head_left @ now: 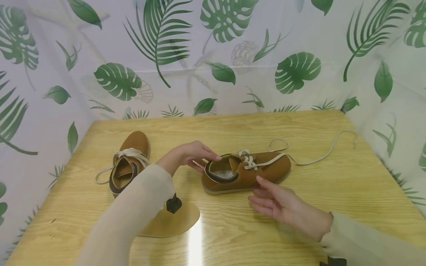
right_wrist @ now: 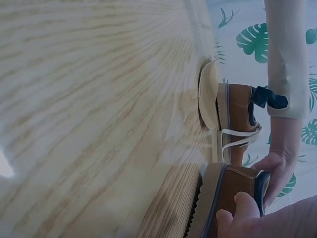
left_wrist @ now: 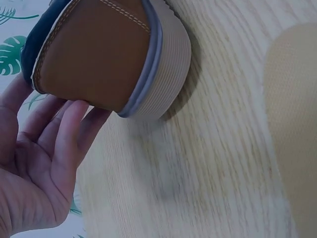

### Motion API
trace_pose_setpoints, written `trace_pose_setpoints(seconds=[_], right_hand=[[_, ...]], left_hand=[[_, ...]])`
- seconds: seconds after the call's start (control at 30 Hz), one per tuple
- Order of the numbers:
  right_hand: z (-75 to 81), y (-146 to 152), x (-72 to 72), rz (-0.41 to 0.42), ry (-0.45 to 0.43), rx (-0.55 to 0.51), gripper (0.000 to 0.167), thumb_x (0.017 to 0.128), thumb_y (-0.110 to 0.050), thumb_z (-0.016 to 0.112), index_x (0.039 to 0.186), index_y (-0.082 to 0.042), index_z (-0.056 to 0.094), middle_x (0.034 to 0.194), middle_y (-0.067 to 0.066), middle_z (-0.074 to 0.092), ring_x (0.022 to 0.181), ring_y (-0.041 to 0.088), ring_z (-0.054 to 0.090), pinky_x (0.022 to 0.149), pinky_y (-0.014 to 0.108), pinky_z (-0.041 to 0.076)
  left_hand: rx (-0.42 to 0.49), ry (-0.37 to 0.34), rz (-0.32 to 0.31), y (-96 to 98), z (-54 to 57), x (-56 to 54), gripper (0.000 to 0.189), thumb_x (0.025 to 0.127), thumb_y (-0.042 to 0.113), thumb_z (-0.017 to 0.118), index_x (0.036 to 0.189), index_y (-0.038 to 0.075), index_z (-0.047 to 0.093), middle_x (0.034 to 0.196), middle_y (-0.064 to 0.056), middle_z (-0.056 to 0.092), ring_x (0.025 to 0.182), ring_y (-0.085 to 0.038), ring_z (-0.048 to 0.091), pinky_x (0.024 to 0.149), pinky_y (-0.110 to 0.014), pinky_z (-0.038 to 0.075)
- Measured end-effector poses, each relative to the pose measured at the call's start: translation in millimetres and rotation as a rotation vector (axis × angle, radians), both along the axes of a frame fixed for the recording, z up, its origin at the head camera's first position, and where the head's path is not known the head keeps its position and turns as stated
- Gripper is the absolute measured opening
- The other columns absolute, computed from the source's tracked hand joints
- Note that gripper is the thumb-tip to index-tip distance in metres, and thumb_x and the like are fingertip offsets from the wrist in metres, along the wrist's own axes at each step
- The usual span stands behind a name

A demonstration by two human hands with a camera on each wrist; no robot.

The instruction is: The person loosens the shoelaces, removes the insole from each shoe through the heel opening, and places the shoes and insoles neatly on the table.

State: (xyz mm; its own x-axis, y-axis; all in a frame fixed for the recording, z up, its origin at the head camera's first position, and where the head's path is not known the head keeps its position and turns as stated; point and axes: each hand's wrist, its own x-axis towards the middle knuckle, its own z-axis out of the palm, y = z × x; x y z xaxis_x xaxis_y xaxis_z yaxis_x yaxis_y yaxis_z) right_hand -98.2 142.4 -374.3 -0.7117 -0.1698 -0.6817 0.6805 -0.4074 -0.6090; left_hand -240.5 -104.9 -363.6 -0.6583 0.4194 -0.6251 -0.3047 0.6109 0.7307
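Note:
A brown lace-up shoe (head_left: 266, 179) lies sole-down on the table, toe to the right, with its dark-edged collar facing up. Its whitish lace (head_left: 317, 161) runs through the eyelets and trails off past the toe. At the heel, my left hand (head_left: 191, 155) has its fingertips against the collar and back; the left wrist view shows them touching the brown heel (left_wrist: 99, 54). Beside the shoe's near side is my right hand (head_left: 283, 205), fingers loosely extended and fingertips right at the upper. In the right wrist view its fingers (right_wrist: 242, 206) overlap the shoe's side.
Another brown shoe (head_left: 136, 142) stands to the left, toe pointing away, its lace looped in a bow and its heel partly hidden by my left sleeve. A flat tan insole (head_left: 181, 221) lies nearer me. Leaf-printed cloth (head_left: 249, 96) hangs behind the wooden table (head_left: 229, 229).

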Motion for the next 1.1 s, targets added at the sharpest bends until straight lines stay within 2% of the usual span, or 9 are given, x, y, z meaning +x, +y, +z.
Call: trace_pose_setpoints(seconds=[0.17,0.27,0.4,0.5,0.63,0.77,0.87,0.97,1.1], right_hand=[[1.7,-0.8,-4.7,0.004,0.008,0.008,0.091,0.088,-0.028,0.068,0.151,-0.007,0.006,0.151,0.023,0.023,0.09,0.024,0.067,0.095,0.04,0.052],[3.8,-2.8,-6.5,0.021,0.023,0.035,0.092,0.089,-0.027,0.067,0.152,-0.008,0.002,0.153,0.022,0.021,0.105,0.032,0.063,0.096,0.039,0.052],[4.2,-3.8,-9.3,0.05,0.047,0.035,0.097,0.09,-0.025,0.065,0.151,-0.01,-0.009,0.156,0.022,0.008,0.129,0.036,0.042,0.098,0.041,0.05],[5.2,-3.6,-11.4,0.066,0.053,0.025,0.098,0.091,-0.022,0.064,0.15,-0.013,-0.014,0.156,0.022,0.003,0.123,0.035,0.049,0.098,0.041,0.05],[8.2,-5.3,-12.7,0.086,0.069,0.036,0.095,0.092,-0.016,0.063,0.151,-0.015,-0.011,0.156,0.019,0.013,0.107,0.023,0.06,0.098,0.042,0.05],[9.5,-8.6,-12.0,0.079,0.076,0.058,0.094,0.091,-0.011,0.063,0.151,-0.016,-0.01,0.154,0.019,0.019,0.128,0.033,0.044,0.099,0.043,0.049],[9.7,-10.5,-12.1,0.06,0.074,0.067,0.097,0.09,-0.008,0.063,0.151,-0.018,-0.011,0.154,0.021,0.017,0.138,0.037,0.028,0.099,0.044,0.048],[9.9,-11.8,-13.1,0.044,0.066,0.085,0.097,0.089,-0.003,0.063,0.152,-0.02,-0.009,0.152,0.024,0.02,0.135,0.035,0.034,0.097,0.043,0.05],[7.4,-9.5,-15.7,0.029,0.064,0.123,0.099,0.085,0.0,0.067,0.153,-0.02,-0.003,0.147,0.025,0.028,0.113,0.026,0.056,0.091,0.042,0.055]], left_hand=[[0.041,-0.03,0.002,0.4,-1.6,4.9,0.038,0.088,0.029,0.068,0.121,0.01,0.065,0.131,-0.008,0.058,0.114,-0.026,0.06,0.075,-0.034,0.061],[0.065,-0.066,0.019,1.9,-4.2,7.6,0.038,0.089,0.027,0.067,0.121,0.008,0.065,0.13,-0.009,0.058,0.114,-0.027,0.06,0.077,-0.034,0.061],[0.088,-0.104,0.01,4.9,-7.5,11.8,0.04,0.089,0.025,0.067,0.125,0.007,0.061,0.13,-0.011,0.058,0.115,-0.027,0.059,0.078,-0.034,0.06],[0.098,-0.124,-0.01,7.6,-7.7,15.4,0.044,0.09,0.024,0.067,0.13,0.007,0.057,0.13,-0.011,0.058,0.117,-0.028,0.058,0.078,-0.035,0.06],[0.129,-0.158,-0.008,10.1,-7.0,19.9,0.048,0.091,0.021,0.065,0.134,0.006,0.051,0.13,-0.012,0.056,0.118,-0.028,0.056,0.079,-0.035,0.06],[0.199,-0.203,0.009,11.1,-9.0,25.5,0.05,0.093,0.016,0.061,0.139,0.005,0.043,0.13,-0.017,0.054,0.118,-0.03,0.056,0.082,-0.036,0.059],[0.249,-0.198,0.005,12.2,-12.5,30.9,0.051,0.095,0.015,0.057,0.142,0.006,0.038,0.131,-0.019,0.052,0.118,-0.03,0.056,0.082,-0.036,0.059],[0.287,-0.167,0.003,15.1,-16.7,37.8,0.051,0.096,0.016,0.055,0.142,0.005,0.036,0.132,-0.018,0.049,0.118,-0.031,0.055,0.082,-0.037,0.059],[0.332,-0.159,0.051,22.7,-20.3,48.0,0.053,0.097,0.015,0.055,0.143,0.005,0.033,0.133,-0.02,0.048,0.121,-0.033,0.052,0.083,-0.038,0.059]])
